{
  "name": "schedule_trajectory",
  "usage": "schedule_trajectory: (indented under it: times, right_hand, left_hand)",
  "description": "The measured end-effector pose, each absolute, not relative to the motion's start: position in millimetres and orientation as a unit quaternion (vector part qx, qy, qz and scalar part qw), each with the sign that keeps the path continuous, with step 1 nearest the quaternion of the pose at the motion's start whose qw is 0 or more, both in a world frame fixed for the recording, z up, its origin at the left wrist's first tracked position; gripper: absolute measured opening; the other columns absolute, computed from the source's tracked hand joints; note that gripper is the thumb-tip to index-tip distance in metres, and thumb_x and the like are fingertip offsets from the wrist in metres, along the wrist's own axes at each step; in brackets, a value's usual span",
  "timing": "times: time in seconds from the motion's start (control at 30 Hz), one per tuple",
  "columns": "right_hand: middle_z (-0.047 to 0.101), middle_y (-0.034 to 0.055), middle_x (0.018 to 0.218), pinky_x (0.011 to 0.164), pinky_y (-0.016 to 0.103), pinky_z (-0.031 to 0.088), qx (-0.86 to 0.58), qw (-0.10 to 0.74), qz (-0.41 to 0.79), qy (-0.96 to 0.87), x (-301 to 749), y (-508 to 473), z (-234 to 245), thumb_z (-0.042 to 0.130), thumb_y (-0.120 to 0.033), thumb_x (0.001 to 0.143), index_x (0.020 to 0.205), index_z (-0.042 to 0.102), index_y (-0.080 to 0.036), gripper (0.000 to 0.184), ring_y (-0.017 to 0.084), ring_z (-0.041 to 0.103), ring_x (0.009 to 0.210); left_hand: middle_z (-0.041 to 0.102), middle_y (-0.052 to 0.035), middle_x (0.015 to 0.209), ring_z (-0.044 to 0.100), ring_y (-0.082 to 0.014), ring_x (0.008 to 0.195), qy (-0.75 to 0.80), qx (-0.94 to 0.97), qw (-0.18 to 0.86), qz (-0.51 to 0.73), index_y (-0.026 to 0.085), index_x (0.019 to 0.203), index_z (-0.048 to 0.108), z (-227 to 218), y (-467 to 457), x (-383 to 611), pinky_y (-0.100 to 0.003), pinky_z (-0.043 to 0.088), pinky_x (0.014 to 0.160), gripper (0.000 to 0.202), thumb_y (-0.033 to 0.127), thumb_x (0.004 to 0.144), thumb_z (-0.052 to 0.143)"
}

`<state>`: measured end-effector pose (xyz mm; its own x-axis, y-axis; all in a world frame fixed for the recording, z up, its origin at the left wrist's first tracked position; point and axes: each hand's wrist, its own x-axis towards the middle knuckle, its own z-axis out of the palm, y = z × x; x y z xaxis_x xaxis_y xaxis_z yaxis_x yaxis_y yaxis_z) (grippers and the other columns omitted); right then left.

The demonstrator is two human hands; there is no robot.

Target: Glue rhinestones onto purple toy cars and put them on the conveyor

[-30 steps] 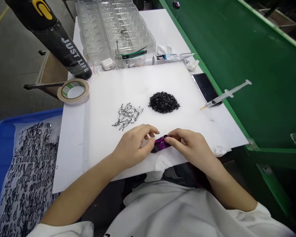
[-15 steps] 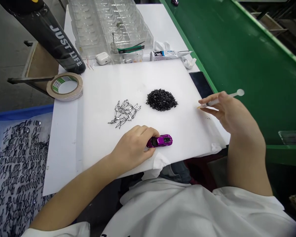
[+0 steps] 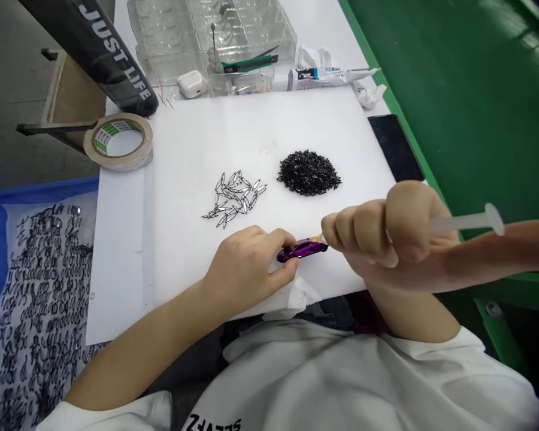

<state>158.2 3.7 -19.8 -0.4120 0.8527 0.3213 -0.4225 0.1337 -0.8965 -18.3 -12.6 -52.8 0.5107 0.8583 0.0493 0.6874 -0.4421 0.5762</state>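
Left hand [image 3: 247,269]: fingers closed on purple toy car [image 3: 302,249] | right hand [image 3: 386,239]: fist round syringe [image 3: 458,224], tip just at car's right end | car: between my hands, over near part of white board [image 3: 184,149]

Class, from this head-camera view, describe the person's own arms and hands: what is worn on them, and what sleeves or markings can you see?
The left hand and right hand are bare, with no gloves, rings or watch showing. The left forearm is bare too. The left sleeve and right sleeve are short and white, belonging to a loose white T-shirt with black lettering.
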Motion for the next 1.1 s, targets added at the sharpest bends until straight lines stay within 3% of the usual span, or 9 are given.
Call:
schedule_trajectory:
  times: [0.1,0.3,0.73,0.9,1.1]
  right_hand:
    - [0.028,-0.0044,0.041,0.044,0.025,0.029,-0.173,0.505,0.629,-0.566,160.1,1.6,-29.8,0.033,-0.066,0.082,0.051,0.034,-0.019,0.056,0.008,0.028,0.037]
    - [0.028,-0.0042,0.042,0.046,0.026,0.030,-0.130,0.503,0.625,-0.583,167.8,-2.4,-41.5,0.026,-0.058,0.088,0.059,0.043,-0.021,0.050,0.009,0.028,0.037]
    - [0.028,-0.0036,0.044,0.049,0.027,0.032,-0.177,0.485,0.625,-0.585,171.3,-6.8,-49.2,0.029,-0.062,0.084,0.058,0.044,-0.021,0.051,0.009,0.027,0.039]
    - [0.028,-0.0039,0.044,0.049,0.026,0.031,-0.134,0.483,0.630,-0.593,167.1,-1.9,-45.2,0.028,-0.052,0.089,0.058,0.041,-0.020,0.046,0.009,0.026,0.040]
    - [0.031,-0.0038,0.043,0.048,0.027,0.034,-0.077,0.470,0.626,-0.617,169.1,6.7,-47.9,0.030,-0.053,0.088,0.060,0.043,-0.020,0.045,0.009,0.030,0.038]
  left_hand:
    - [0.067,0.0025,0.074,0.058,-0.0142,0.069,0.468,0.833,0.241,0.169,0.020,0.091,0.062,-53.8,-13.3,-17.5,-0.027,0.043,0.063,0.017,0.027,0.080,0.051]
    - [0.067,0.0015,0.073,0.059,-0.0147,0.068,0.470,0.833,0.230,0.178,0.019,0.091,0.063,-55.4,-15.2,-15.3,-0.027,0.044,0.062,0.018,0.026,0.080,0.051]
    - [0.066,0.0016,0.069,0.059,-0.0136,0.066,0.488,0.824,0.237,0.164,0.021,0.090,0.064,-55.1,-14.6,-15.6,-0.025,0.043,0.060,0.018,0.029,0.080,0.052]
    - [0.066,0.0020,0.069,0.059,-0.0134,0.065,0.486,0.823,0.240,0.169,0.020,0.090,0.064,-54.4,-14.9,-15.9,-0.025,0.043,0.060,0.019,0.029,0.080,0.051]
    - [0.066,0.0022,0.070,0.059,-0.0131,0.065,0.484,0.825,0.237,0.171,0.020,0.090,0.064,-55.5,-15.0,-16.1,-0.025,0.042,0.061,0.018,0.029,0.080,0.052]
